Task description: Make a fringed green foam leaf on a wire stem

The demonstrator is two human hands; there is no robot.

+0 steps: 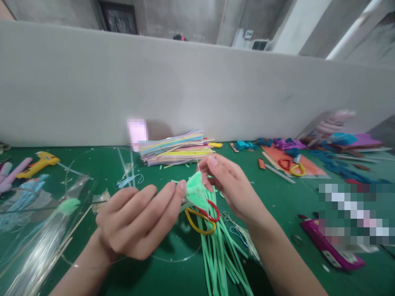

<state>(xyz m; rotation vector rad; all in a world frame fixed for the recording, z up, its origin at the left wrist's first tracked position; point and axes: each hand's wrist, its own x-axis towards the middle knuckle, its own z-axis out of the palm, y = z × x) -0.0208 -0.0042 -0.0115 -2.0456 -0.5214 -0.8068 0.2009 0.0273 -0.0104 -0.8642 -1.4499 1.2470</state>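
Observation:
A small light green fuzzy piece (pixel 197 191) hangs above the table, pinched at its left corner between the thumb and fingers of my left hand (pixel 143 218). My right hand (pixel 226 181) is at the piece's upper right, thumb and fingertips closed together at a thin thread or wire that rises from its top. Behind and below the piece lie scissors (pixel 200 228) with red and yellow handles. A bundle of long green strips (pixel 217 259) stretches from there toward the front edge. A thin clear line loops around my left hand.
Multicoloured strips (pixel 173 150) lie by the grey partition (pixel 92 90). A yellow glue gun (pixel 41 163) and clear plastic-wrapped strands (pixel 40 250) are at left. At right are other scissors (pixel 291 166), coloured scraps and a magenta device (pixel 331 246).

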